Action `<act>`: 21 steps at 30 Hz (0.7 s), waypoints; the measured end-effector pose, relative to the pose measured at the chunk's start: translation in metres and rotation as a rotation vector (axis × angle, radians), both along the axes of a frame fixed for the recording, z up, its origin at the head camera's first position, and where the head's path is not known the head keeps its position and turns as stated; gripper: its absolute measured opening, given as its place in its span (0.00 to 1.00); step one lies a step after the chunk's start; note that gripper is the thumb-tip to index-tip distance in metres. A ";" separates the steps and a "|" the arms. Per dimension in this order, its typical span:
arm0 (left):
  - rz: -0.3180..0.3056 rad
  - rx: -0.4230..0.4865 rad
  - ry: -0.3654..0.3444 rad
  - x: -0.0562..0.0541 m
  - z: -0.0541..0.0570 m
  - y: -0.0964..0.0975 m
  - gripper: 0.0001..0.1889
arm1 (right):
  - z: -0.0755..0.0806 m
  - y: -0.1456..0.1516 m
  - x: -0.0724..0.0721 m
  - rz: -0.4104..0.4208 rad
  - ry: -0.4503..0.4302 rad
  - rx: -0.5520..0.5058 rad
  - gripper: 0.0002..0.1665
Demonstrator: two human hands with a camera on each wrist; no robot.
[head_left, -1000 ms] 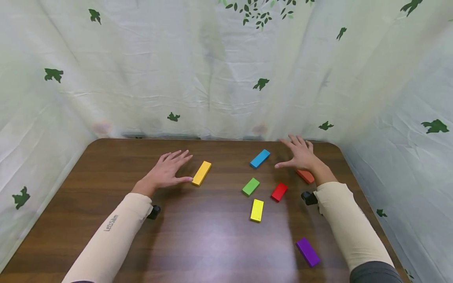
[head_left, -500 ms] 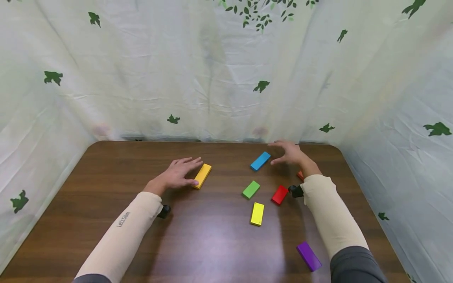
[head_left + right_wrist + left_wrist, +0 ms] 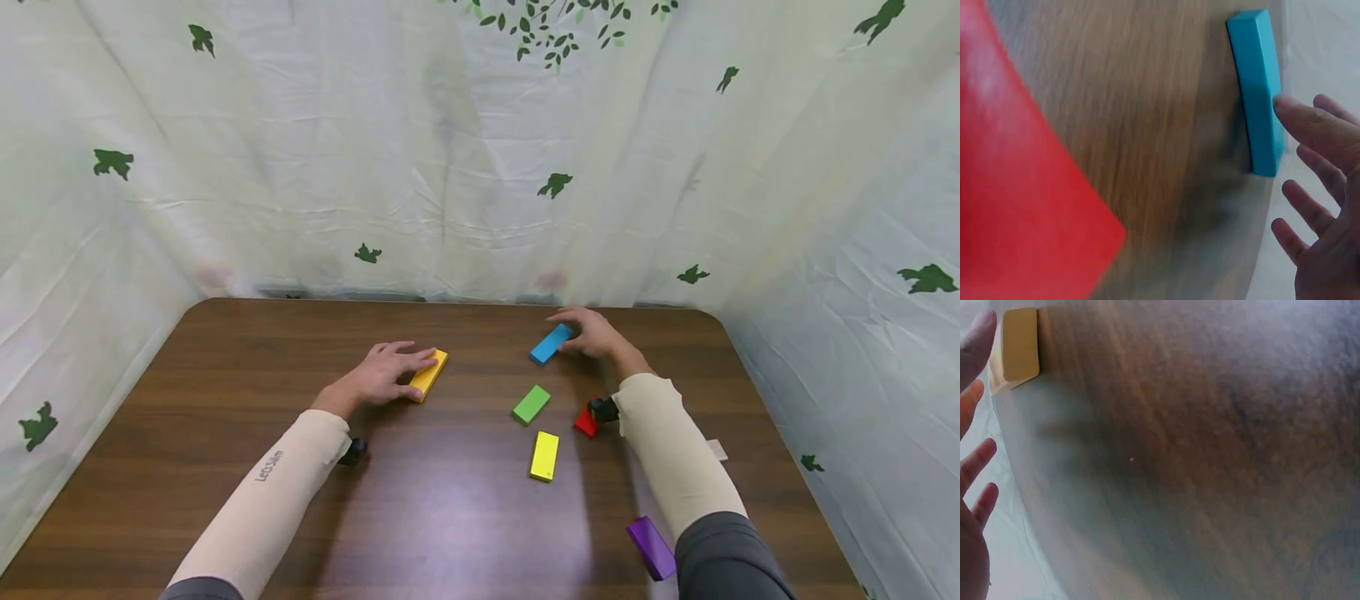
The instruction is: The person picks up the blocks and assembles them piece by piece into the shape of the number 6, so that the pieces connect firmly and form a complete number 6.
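Note:
In the head view my left hand (image 3: 381, 375) reaches over an orange-yellow block (image 3: 432, 379), fingers above it and thumb by its near end. The left wrist view shows that block (image 3: 1020, 345) near the thumb, with the fingers (image 3: 977, 464) apart and extended. My right hand (image 3: 594, 335) is at a blue block (image 3: 551, 343) near the back of the table. In the right wrist view the thumb (image 3: 1310, 128) overlaps the blue block's (image 3: 1259, 94) side; whether it touches, I cannot tell. The other fingers are spread and not closed round it.
A green block (image 3: 531, 404), a yellow block (image 3: 544, 456) and a red block (image 3: 587, 421) lie mid-table. The right wrist camera partly covers the red one. A purple block (image 3: 651, 547) and a small beige piece (image 3: 717, 450) lie beside my right forearm. A white curtain (image 3: 480, 167) surrounds the table.
My right hand has moved left to the blue block, and its arm now hides the orange-red block. My left hand has moved right, over the orange-yellow block. The beige piece has come into view.

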State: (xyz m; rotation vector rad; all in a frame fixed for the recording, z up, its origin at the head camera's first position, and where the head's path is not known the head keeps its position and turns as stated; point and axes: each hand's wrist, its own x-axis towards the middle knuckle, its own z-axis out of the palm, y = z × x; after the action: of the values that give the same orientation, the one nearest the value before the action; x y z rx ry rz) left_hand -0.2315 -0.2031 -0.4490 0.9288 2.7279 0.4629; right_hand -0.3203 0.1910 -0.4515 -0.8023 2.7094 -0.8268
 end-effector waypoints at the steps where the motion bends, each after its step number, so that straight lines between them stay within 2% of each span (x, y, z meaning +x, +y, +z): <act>1: -0.001 0.001 0.004 0.000 0.000 0.000 0.34 | -0.001 -0.001 0.000 0.002 -0.002 -0.008 0.30; 9: 0.008 -0.012 0.028 0.000 -0.002 -0.001 0.33 | -0.004 -0.005 -0.001 0.018 -0.030 -0.027 0.28; 21: 0.000 -0.019 0.017 0.000 -0.006 -0.003 0.33 | -0.009 -0.005 -0.001 0.031 -0.053 -0.008 0.26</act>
State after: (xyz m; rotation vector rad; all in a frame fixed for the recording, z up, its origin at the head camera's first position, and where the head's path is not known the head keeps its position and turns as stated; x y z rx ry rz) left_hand -0.2315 -0.2058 -0.4555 0.9326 2.7423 0.4302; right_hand -0.3210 0.1857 -0.4605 -0.8096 2.6426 -0.8408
